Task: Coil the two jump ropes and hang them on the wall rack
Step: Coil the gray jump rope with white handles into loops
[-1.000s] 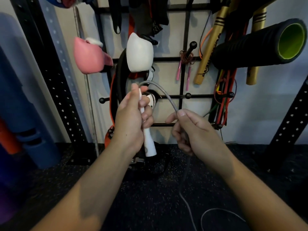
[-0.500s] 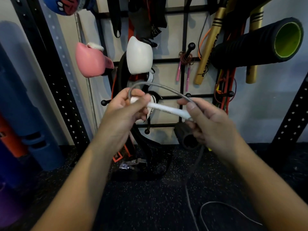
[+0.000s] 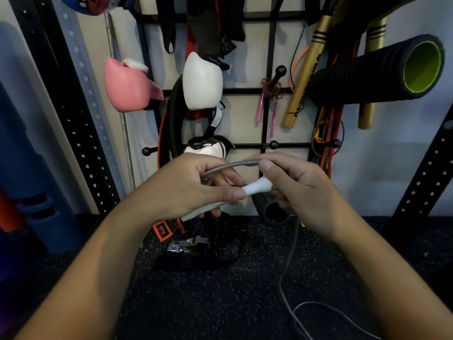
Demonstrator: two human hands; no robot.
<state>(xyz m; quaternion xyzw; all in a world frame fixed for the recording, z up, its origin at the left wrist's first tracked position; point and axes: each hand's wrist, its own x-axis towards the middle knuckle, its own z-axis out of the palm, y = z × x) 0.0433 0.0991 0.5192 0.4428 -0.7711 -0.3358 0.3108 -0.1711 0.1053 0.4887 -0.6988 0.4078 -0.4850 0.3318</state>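
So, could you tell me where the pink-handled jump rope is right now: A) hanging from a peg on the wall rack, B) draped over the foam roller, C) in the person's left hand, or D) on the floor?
A: the pink-handled jump rope hangs coiled from a black peg on the wall rack, its two handles dangling.

Black speckled floor (image 3: pixel 220 303): grey rope (image 3: pixel 316 312) loops, dark belt (image 3: pixel 196 253), perhaps buckled.

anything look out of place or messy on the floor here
Yes: a black strap with a metal buckle lies heaped on the dark speckled floor below the black wall rack, and the grey jump rope cord trails loose there, uncoiled.
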